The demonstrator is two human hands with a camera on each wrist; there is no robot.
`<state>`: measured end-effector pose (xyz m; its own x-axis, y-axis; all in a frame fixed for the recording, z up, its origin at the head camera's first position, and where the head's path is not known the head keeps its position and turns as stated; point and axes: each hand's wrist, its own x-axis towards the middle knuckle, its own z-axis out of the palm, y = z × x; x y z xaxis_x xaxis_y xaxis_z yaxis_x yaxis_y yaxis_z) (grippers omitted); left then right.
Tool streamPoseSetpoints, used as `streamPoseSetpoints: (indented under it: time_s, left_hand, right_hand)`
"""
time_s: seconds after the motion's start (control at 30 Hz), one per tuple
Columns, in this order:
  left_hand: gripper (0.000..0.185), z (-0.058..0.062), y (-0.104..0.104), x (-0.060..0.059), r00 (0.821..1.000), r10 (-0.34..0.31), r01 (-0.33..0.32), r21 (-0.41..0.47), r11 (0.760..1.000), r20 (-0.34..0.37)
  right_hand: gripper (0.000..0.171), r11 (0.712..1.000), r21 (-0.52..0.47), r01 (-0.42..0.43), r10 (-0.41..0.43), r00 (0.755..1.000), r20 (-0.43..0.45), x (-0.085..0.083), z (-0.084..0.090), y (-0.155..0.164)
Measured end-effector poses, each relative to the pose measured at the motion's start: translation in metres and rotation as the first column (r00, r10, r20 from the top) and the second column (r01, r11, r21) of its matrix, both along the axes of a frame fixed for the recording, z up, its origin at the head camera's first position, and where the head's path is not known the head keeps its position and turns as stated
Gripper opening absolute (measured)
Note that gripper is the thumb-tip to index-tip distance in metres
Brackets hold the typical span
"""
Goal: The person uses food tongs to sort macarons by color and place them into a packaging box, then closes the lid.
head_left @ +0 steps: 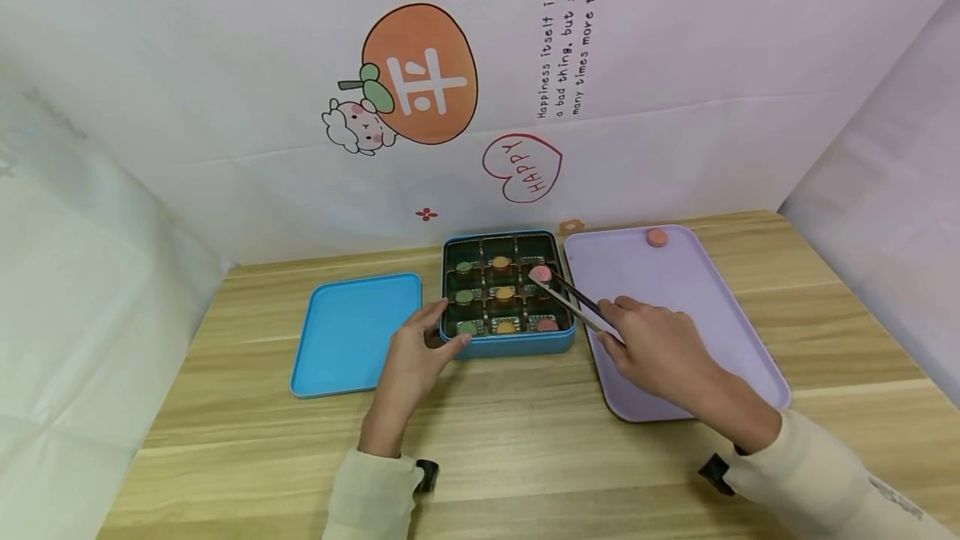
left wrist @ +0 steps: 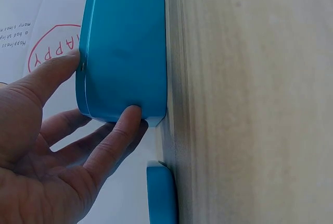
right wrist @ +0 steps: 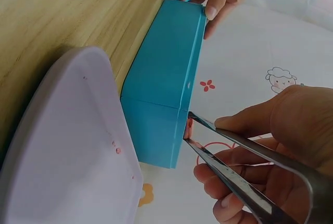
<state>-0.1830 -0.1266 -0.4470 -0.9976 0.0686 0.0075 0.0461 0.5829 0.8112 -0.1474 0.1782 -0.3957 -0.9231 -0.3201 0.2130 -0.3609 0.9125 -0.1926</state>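
Observation:
My right hand (head_left: 660,348) grips a pair of metal tongs (right wrist: 229,176). Their tips pinch a small round pink cookie-like piece (head_left: 540,273) above the middle compartment of the right column in a blue box (head_left: 513,346). The box's divided insert carries green pieces (head_left: 465,297) down the left column and orange pieces (head_left: 506,292) down the middle one. Another pink piece (head_left: 547,325) lies in the front right compartment. My left hand (head_left: 416,352) holds the box's front left corner, thumb on the front rim and fingers against the left side.
A lilac tray (head_left: 630,402) stands right of the box, with one pink piece (head_left: 657,237) near its far edge and pink crumbs (right wrist: 118,151) on it. A flat blue lid (head_left: 360,332) lies to the left. Behind the wooden table (head_left: 525,457) hangs a printed white cloth (head_left: 262,90).

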Motion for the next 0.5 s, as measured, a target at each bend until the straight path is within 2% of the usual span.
streamPoseSetpoints:
  time_s: [0.5]
  left_hand:
    - [0.068, -0.0006, 0.0005, 0.0003, 1.000, 0.001, -0.001, -0.003, 1.000, 0.004]
  right_hand:
    - [0.026, 1.000, 0.008, 0.006, -0.006, 1.000, 0.009, 0.0034, 0.0012, 0.0016]
